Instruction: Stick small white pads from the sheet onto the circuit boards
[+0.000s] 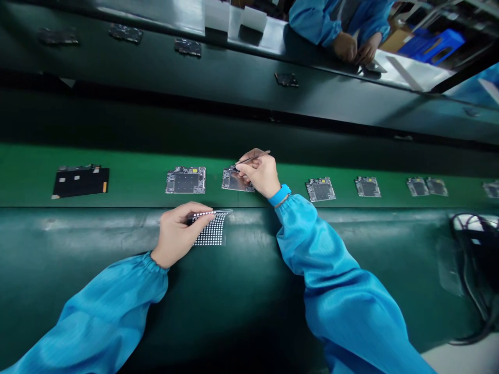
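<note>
My right hand (259,174) is shut on slim metal tweezers (252,158), with their tip down at a bare circuit board (234,179) on the green conveyor belt (280,171). Part of that board is hidden under my hand. My left hand (178,234) pinches the top edge of a dotted sheet (212,231) of small white spots, which lies on the dark green padded ledge (97,234). A thin metal strip (220,211) runs along that edge. Another circuit board (186,180) sits just above my left hand.
Several more boards (320,189) lie in a row along the belt, and a black-covered board (80,182) sits at the left. A co-worker's hands (351,48) in blue sleeves work beyond a second belt with dark boards (187,47). A black cable bundle (473,244) lies at the right.
</note>
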Available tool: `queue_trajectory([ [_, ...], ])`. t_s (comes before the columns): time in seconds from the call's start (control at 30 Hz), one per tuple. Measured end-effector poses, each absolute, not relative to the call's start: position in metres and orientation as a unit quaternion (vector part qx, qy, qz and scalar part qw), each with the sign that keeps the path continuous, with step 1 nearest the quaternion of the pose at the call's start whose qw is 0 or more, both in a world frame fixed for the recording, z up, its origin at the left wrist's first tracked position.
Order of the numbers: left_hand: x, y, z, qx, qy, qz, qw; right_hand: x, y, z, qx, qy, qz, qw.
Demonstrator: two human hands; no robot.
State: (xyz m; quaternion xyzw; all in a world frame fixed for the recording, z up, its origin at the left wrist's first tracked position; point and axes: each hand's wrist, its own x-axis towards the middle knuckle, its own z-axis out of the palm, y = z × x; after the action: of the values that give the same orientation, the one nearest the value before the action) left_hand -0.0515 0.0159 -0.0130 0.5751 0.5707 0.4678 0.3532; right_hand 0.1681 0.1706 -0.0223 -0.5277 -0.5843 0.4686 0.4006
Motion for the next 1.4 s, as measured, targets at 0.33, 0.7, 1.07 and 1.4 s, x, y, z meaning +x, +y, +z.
queue_trajectory([
  [0.33, -0.050, 0.018, -0.013, 0.575, 0.567, 0.476, 0.348, 0.159, 0.119, 0.027, -0.409, -0.560, 0.587, 0.418],
  [0.7, -0.050, 0.019, -0.012, 0.573, 0.560, 0.482, 0.355, 0.156, 0.091, 0.031, -0.381, -0.548, 0.649, 0.365],
  [1.07, -0.051, 0.019, -0.014, 0.579, 0.560, 0.478, 0.350, 0.156, 0.090, 0.034, -0.392, -0.553, 0.638, 0.366],
  [1.4, -0.049, 0.019, -0.017, 0.579, 0.562, 0.479, 0.346, 0.107, 0.161, -0.012, -0.440, -0.568, 0.570, 0.399],
])
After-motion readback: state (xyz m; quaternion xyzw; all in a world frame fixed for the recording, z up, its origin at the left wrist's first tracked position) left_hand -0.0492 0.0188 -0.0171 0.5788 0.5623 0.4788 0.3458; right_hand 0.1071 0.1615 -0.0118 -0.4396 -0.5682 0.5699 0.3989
